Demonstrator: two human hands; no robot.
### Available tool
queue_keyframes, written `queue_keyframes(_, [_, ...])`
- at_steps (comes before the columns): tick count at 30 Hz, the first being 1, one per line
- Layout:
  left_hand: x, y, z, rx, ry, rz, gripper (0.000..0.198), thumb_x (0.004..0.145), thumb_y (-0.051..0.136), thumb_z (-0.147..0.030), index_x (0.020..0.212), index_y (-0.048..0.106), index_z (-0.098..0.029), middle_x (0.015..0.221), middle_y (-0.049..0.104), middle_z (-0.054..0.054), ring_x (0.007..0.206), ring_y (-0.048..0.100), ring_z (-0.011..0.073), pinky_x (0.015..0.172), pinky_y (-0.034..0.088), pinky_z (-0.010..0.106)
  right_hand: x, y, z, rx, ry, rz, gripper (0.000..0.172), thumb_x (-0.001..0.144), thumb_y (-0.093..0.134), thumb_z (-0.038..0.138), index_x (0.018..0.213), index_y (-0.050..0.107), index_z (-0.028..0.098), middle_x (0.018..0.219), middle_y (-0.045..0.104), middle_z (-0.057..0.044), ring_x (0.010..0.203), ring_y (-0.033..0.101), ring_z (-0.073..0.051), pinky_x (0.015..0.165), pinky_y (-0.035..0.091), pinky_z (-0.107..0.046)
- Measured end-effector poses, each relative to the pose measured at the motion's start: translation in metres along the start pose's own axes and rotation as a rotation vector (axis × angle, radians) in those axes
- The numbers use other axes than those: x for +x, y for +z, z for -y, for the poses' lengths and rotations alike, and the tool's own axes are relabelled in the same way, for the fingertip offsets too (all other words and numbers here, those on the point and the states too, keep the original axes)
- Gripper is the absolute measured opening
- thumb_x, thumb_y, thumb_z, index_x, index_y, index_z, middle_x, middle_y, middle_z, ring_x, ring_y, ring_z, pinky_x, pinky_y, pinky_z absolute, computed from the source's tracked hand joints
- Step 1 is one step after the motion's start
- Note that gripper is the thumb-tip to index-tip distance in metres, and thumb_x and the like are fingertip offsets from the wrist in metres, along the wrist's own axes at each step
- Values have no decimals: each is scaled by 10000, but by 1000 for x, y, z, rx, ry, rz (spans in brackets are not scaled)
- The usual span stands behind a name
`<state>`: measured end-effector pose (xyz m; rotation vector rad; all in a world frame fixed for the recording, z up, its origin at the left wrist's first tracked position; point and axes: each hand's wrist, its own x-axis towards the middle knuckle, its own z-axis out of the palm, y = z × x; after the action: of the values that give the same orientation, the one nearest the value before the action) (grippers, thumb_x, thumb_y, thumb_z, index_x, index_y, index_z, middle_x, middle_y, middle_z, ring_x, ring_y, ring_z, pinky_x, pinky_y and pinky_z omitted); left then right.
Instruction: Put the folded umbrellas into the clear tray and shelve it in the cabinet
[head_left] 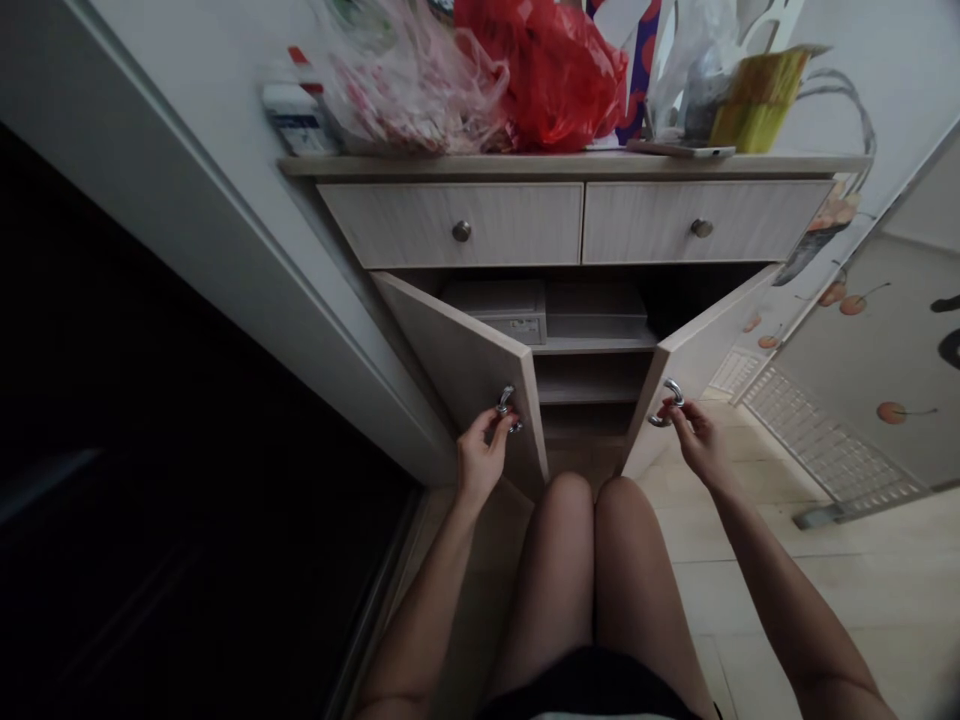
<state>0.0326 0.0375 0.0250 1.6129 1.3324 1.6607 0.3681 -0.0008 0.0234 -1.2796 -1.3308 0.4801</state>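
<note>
Room: A narrow, dimly lit passage with a pale tile floor (757, 600). A dark panel (150, 420) fills 9 o'clock, edged by a white door frame (247, 270), and a glass door printed with cherries (870, 350) stands at 3 o'clock.

Cabinet: A low wood-grain cabinet (577, 165) stands at 12 o'clock from the seated person, with two drawers across its upper part.

Doors: The left door (465, 370) and right door (709, 355) both stand partly open, swung out toward the person, with their long edges upright. A gap between them shows shelves (592, 345) and a pale box (495, 310).

On top: A red plastic bag (544, 75) sits near the middle, with a clear pink-printed bag (412, 90) at its left and a yellow-green package (757, 100) further right.

Hands: They are well apart, one on each door. The left hand (480, 458) has its fingers closed on the curved chrome left handle (508, 408). The right hand (697, 440) has its fingers closed on the matching right handle (667, 402).

Relation: Each door lies at 12 o'clock from its own hand, directly under the fingers. The handles sit about level, so neither hand is clearly nearer.

Person: Bare knees (570, 520) point toward the gap between the doors.
</note>
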Motion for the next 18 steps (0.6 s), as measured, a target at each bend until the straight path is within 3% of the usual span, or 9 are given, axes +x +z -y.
queue_keyframes(10, [-28,-55,-8,121,-66,-128,455,797,647,-585,927,705,-153,864,765,105,806,736,224,767,592,323,-33,-48,-5,-53,-1,-64,471,911,520,677,923,639,221,798,671,-36,765,646,-205,757,556,-378])
queue_keyframes(18, [-38,-100,-3,223,-109,-302,474,722,647,-612,871,672,-163,784,733,87,666,688,204,590,556,278,-50,-90,-4,-164,-60,-154,521,908,478,712,778,599,222,690,615,-28,665,593,-185,641,524,-314])
